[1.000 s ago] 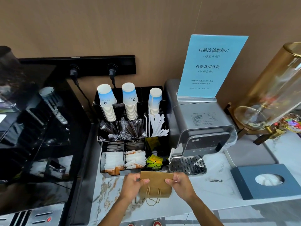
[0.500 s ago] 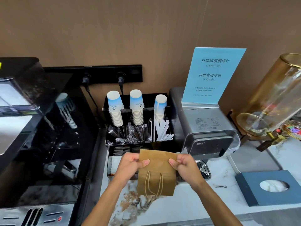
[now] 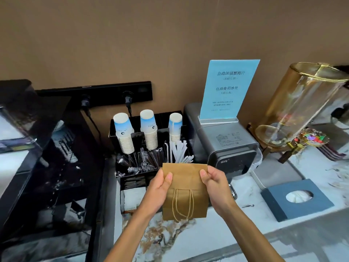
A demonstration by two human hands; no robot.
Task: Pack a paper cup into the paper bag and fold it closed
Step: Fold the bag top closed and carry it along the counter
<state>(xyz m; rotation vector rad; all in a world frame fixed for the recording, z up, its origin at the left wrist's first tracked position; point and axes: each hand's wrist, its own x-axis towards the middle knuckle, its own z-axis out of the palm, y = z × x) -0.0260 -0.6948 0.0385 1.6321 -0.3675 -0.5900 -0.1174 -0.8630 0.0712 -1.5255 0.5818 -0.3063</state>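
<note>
A flat brown paper bag with twine handles hanging down its front is held up above the marble counter. My left hand pinches its upper left edge and my right hand pinches its upper right edge. Behind the bag, three stacks of upside-down blue-and-white paper cups stand in a black organizer. The bag hides part of the organizer's front compartments.
A grey countertop machine with a blue sign stands to the right of the organizer. A gold-trimmed glass dispenser and a blue tissue box are further right. A black coffee machine fills the left.
Both hands have lifted the bag off the counter and unfolded it to hang full length, handles facing me. The view has tilted so the counter items sit lower.
</note>
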